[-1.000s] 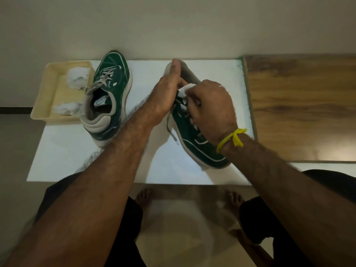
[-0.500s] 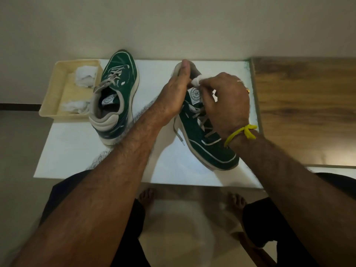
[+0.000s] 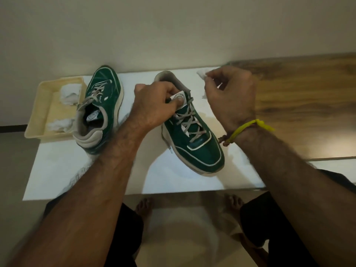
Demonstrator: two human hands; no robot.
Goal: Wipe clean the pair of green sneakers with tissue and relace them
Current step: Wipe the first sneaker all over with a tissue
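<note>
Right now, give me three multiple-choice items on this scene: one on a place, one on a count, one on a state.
1. Where is the tray?
A. Left of both sneakers
B. Between the sneakers
C. On the wooden board

2. How many tissue wads lie in the tray?
A. None
B. Two
C. Five

3. What is the left hand doing?
A. Resting flat on the table
B. Pinching the tongue of the right-side sneaker
C. Holding a tissue

Answers:
1 A: it sits beside the left-side sneaker, at the white board's far left.
2 B: one wad lies farther, one wad nearer.
3 B: thumb and fingers close on the tongue label; the right hand has the tissue.
</note>
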